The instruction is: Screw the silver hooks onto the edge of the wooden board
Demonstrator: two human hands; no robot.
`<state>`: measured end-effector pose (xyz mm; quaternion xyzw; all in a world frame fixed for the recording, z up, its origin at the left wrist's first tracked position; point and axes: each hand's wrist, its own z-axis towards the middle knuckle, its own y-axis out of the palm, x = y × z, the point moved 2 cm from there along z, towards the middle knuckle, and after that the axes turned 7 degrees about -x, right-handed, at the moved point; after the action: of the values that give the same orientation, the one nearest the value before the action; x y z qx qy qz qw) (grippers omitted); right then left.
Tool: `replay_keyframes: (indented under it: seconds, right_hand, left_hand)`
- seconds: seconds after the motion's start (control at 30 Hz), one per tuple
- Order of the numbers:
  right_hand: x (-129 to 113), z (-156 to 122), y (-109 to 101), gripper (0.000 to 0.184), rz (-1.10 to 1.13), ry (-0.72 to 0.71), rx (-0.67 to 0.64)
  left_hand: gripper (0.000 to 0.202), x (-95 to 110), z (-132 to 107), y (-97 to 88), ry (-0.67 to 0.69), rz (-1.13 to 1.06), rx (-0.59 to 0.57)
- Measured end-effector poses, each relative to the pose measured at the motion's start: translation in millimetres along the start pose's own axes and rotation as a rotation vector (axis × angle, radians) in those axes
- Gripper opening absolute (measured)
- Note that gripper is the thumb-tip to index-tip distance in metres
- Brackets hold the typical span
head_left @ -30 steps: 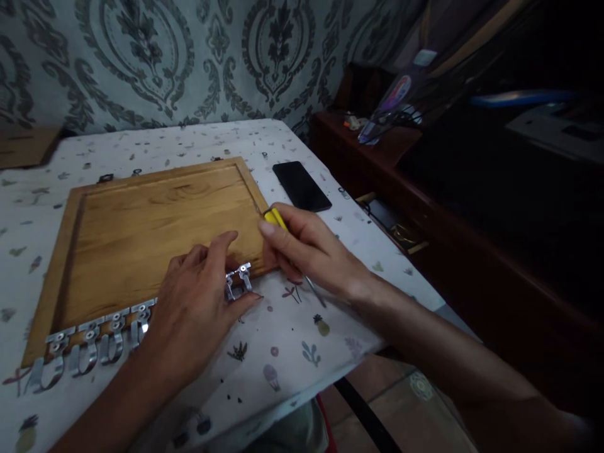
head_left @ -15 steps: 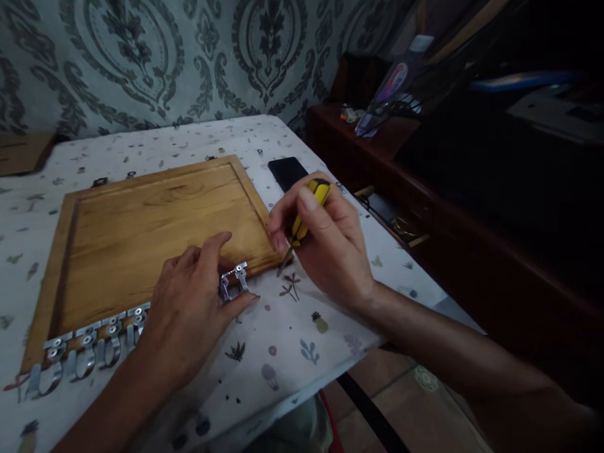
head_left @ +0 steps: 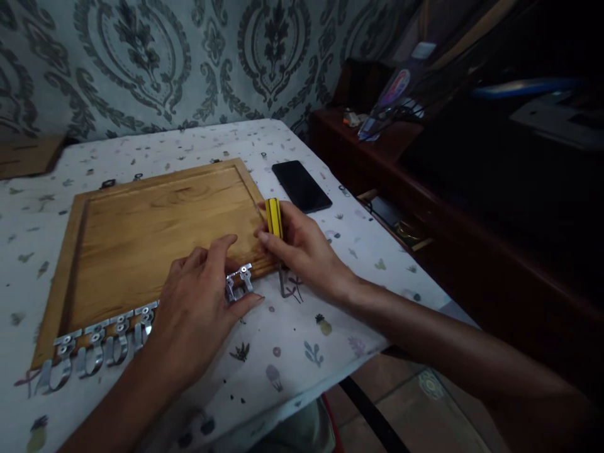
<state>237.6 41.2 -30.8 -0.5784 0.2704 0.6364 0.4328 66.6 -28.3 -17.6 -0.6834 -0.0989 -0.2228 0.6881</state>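
A framed wooden board [head_left: 160, 233] lies on the table, with a metal hook rail [head_left: 97, 331] along its near edge. My left hand [head_left: 195, 314] grips the rail toward its right end, thumb below the hooks and fingers above on the board, hiding the rail's middle. Screw heads show in the visible hooks. In my right hand [head_left: 304, 248] is a screwdriver with a yellow and black handle [head_left: 274, 218]. Its shaft points down past the board's near right corner, apart from the rail's end hook [head_left: 246, 275].
A black phone [head_left: 302, 185] lies right of the board on the patterned tablecloth [head_left: 302, 384]. Cardboard [head_left: 31, 157] rests at the far left. A dark red cabinet [head_left: 453, 207] with an open drawer [head_left: 396, 223] flanks the table, carrying a clear bottle [head_left: 396, 88].
My right hand has shifted left and turned, bringing the screwdriver more upright and uncovering the phone. My left hand keeps its place on the hook rail. The view has shifted slightly.
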Motion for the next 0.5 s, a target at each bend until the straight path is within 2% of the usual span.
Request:
replay_keyframes:
  seconds: [0.1,0.17,0.2,0.27,0.37,0.5]
  right_hand:
    - [5,0,-5,0.061,-0.376,-0.068,0.028]
    - [8,-2,-6,0.073,-0.479,-0.097,0.008]
    - [9,-3,-5,0.074,-0.508,-0.113,-0.004]
    - [11,-5,-3,0.068,-0.562,-0.146,-0.031]
    - [14,-8,1,0.048,-0.679,-0.212,-0.063]
    - [13,-15,0,0.026,-0.792,-0.381,-0.055]
  left_hand:
    - [0.077,1,0,-0.2,-0.008,-0.02,0.001]
    - [0.078,1,0,-0.2,-0.025,-0.037,-0.005]
    - [0.078,1,0,-0.2,-0.03,-0.044,-0.007]
    - [0.078,1,0,0.2,-0.019,-0.042,-0.008]
    - [0.077,1,-2,0.7,0.017,-0.02,0.002]
    - [0.076,0,-3,0.6,0.025,-0.02,0.012]
